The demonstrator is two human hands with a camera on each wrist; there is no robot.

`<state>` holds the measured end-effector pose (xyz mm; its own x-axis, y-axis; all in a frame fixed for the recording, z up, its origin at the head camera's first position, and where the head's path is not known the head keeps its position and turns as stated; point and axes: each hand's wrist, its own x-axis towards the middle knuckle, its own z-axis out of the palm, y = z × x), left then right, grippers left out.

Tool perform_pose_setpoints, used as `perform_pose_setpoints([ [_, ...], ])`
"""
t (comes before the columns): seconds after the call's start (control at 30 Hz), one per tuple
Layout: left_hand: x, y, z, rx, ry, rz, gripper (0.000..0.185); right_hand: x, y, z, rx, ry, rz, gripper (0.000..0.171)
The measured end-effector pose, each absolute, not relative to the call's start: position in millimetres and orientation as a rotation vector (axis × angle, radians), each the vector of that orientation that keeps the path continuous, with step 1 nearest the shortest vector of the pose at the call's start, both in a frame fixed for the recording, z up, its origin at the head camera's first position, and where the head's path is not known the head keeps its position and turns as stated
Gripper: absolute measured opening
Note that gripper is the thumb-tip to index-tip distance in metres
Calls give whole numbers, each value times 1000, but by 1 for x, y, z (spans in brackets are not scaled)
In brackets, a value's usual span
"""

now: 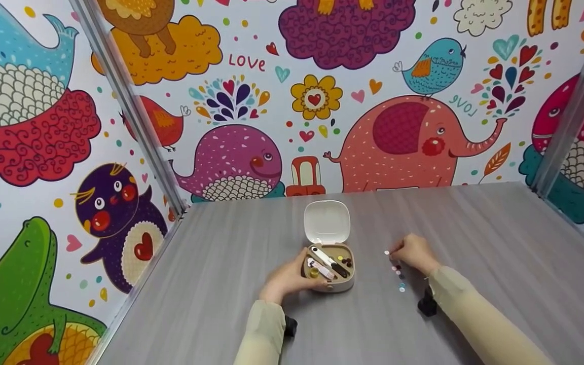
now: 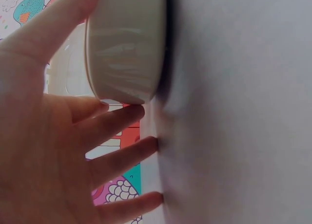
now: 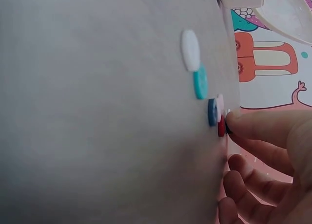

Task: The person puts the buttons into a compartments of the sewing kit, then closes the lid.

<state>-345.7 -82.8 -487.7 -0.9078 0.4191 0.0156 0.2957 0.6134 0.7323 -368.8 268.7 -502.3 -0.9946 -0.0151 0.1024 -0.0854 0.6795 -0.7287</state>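
Observation:
My left hand (image 1: 289, 276) grips the near left side of a small cream box (image 1: 342, 286), thumb across its front and index finger along its side. Its white lid (image 1: 327, 221) stands raised at the back. Inside lie a white-and-black slim tool (image 1: 330, 261), a pink-and-white tool (image 1: 321, 268), a gold round piece (image 1: 314, 272) and dark red buttons (image 1: 348, 262). To the right, my right hand (image 1: 416, 253) pinches a small dark button (image 3: 228, 128) between thumb and index finger, at the far end of a row of buttons, close to the tabletop.
The button row runs toward me on the grey table (image 1: 211, 284): a white button (image 1: 387, 252) at its far end, then pink, dark, a blue button (image 1: 402, 285) and another white button (image 3: 190, 50) nearest. A cartoon-printed wall (image 1: 251, 30) rises behind, with metal posts (image 1: 132, 106) at the corners.

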Motion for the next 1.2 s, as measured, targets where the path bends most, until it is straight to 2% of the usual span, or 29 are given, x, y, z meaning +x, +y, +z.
perform_pose_setpoints([
  [0.07,-345,-83,-488,590,2680,1170,115,-372,273,-509,121,-2776,1213,4],
  [0.27,-344,-83,-490,580,2715,1099,112,-373,277,-516,142,-2748,1170,13],
  [0.73,-344,-81,-490,586,2681,1135,114,-362,270,-495,14,-2806,1271,15],
  [1.0,-346,-84,-488,600,2644,1195,116,-366,269,-477,79,-2791,1296,15],
  [1.2,-346,-83,-487,585,2690,1132,115,-367,270,-463,90,-2787,1267,30],
])
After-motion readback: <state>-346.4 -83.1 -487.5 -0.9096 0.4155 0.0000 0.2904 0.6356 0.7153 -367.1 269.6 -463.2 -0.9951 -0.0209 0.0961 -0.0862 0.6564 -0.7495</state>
